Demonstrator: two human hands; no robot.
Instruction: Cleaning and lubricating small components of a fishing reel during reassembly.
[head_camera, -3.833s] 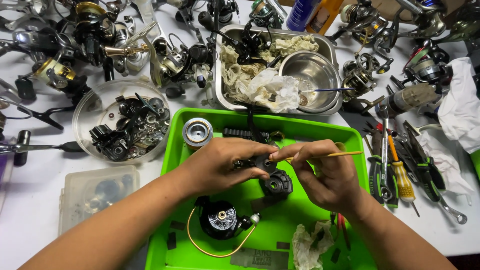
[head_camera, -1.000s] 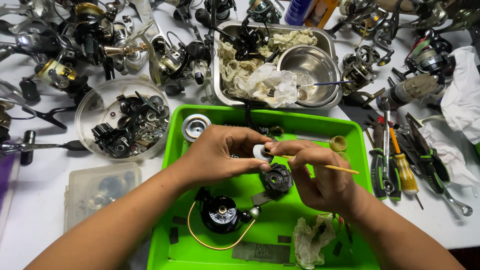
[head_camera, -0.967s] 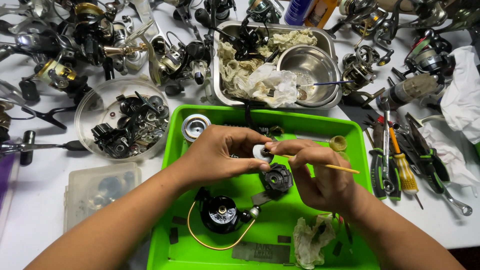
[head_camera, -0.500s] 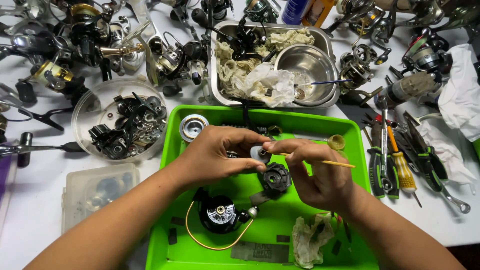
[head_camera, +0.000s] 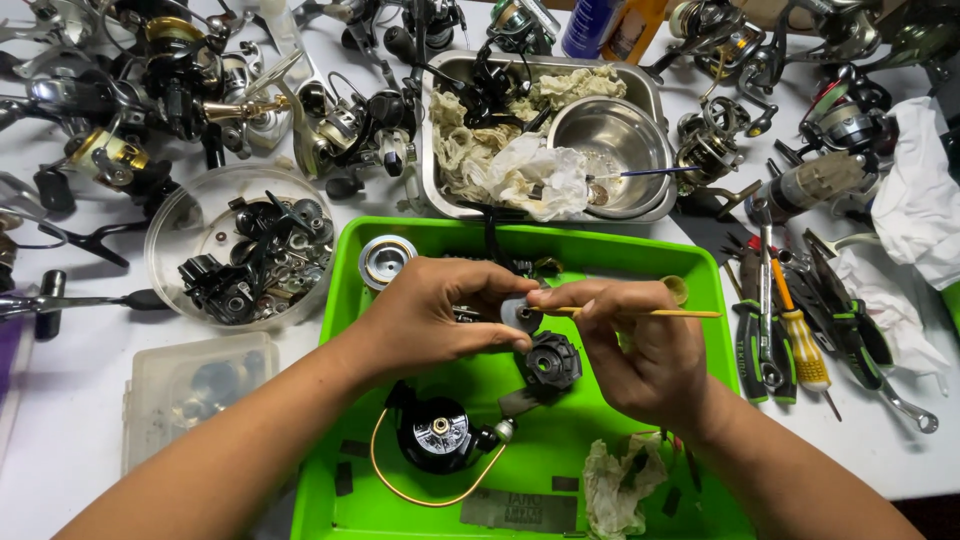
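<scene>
Over the green tray (head_camera: 345, 300), the left hand (head_camera: 430, 315) pinches a small grey disc (head_camera: 520, 314) between thumb and fingers; the right hand (head_camera: 640, 345) grips a thin wooden brush (head_camera: 650, 313) whose tip meets the disc. A black gear part (head_camera: 552, 360) lies just below. Bare tray floor shows near the front rim. A blue bottle (head_camera: 590, 25) and an orange bottle (head_camera: 635, 28) stand at the far edge.

Both forearms run up from the bottom of the frame, one from the lower left corner, one from the lower right, and both are bare: no sleeves, no cuffs in view. The left hand (head_camera: 430, 315) has no glove, no ring and no watch at the wrist. The right hand (head_camera: 645, 345) is just as plain, with nothing on the fingers (head_camera: 575, 297) or wrist. Nails are short and unpainted.
</scene>
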